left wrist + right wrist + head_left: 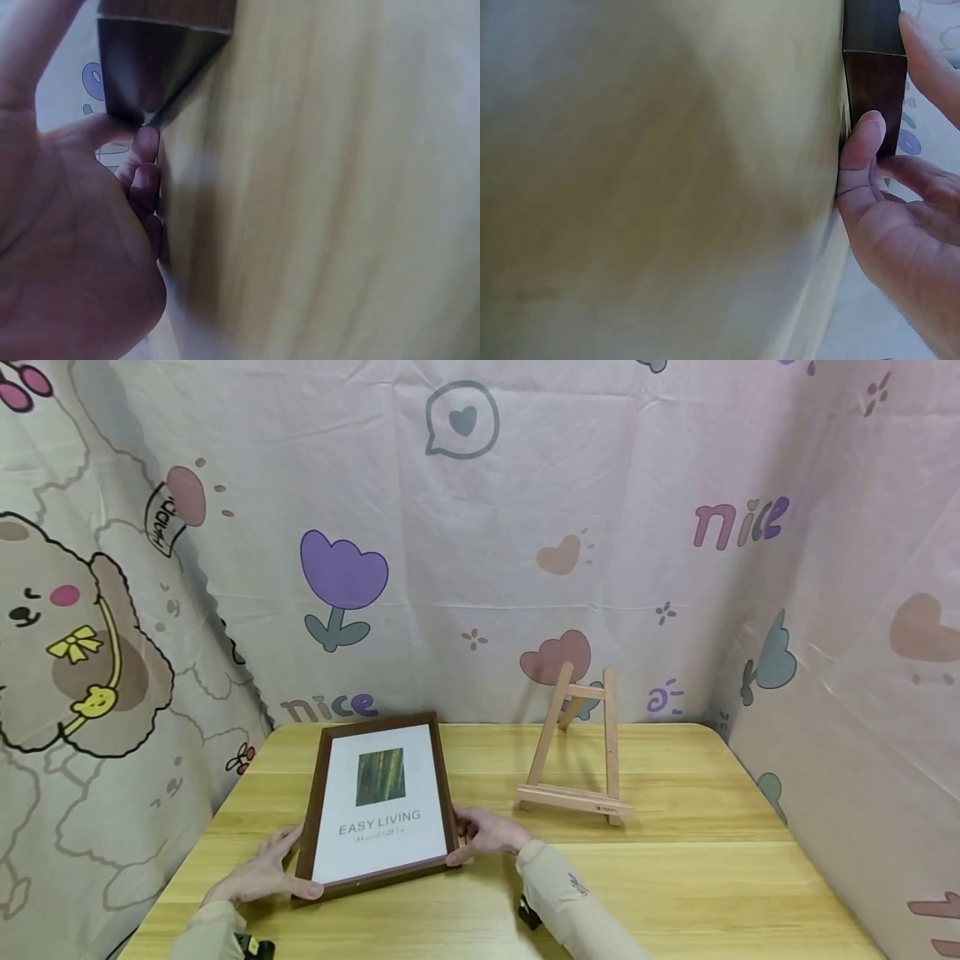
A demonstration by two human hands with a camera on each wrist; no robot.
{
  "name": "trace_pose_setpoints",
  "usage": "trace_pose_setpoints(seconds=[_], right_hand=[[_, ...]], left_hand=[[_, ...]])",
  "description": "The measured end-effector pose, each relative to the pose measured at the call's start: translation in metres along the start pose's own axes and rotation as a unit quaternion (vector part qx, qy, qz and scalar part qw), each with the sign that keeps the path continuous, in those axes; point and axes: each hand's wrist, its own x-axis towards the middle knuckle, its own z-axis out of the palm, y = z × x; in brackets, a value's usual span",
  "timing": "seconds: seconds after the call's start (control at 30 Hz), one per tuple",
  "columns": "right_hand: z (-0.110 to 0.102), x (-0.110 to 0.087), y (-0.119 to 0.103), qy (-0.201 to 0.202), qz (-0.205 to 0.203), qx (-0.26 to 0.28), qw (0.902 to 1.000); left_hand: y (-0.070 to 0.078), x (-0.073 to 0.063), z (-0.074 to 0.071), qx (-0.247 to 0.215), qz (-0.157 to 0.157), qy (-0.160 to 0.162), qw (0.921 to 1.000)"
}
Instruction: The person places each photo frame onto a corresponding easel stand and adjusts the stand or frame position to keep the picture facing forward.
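Note:
A brown picture frame with a white insert reading "EASY LIVING" and a small green forest picture is on the left half of the table, face up and turned slightly. My left hand grips its lower left corner, thumb on the front edge, other fingers along the side. At the lower right corner, my right hand holds it the same way. Both wrist views show fingertips low by the frame's corner, close to the tabletop; whether the frame is lifted there I cannot tell. A small wooden easel stands upright to the right, apart from both hands.
The light wood-grain table has rounded far corners. Printed cloth hangs behind it and on both sides. The easel's top stands in front of the back cloth, near the table's far edge.

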Motion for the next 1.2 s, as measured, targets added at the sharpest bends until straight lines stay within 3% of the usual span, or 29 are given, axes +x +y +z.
trace_pose_setpoints(seconds=[0.23,0.63,0.87,1.2], right_hand=[[-0.0012,-0.0019,-0.0010,0.012,0.002,-0.003,0.9999],[-0.0015,-0.0038,-0.0016,0.025,0.009,-0.025,0.9993],[-0.0011,-0.0040,-0.0021,0.034,0.012,-0.033,0.9988],[-0.0011,-0.0035,-0.0005,0.046,-0.003,-0.007,0.9989]], left_hand=[[0.0002,-0.0001,0.0017,0.006,0.008,0.008,0.9999],[0.0024,-0.0011,0.0055,-0.027,0.024,0.018,0.9992],[0.0006,0.0010,0.0058,-0.058,0.051,0.010,0.9970],[0.0006,0.0009,0.0082,-0.091,0.061,0.010,0.9940]])
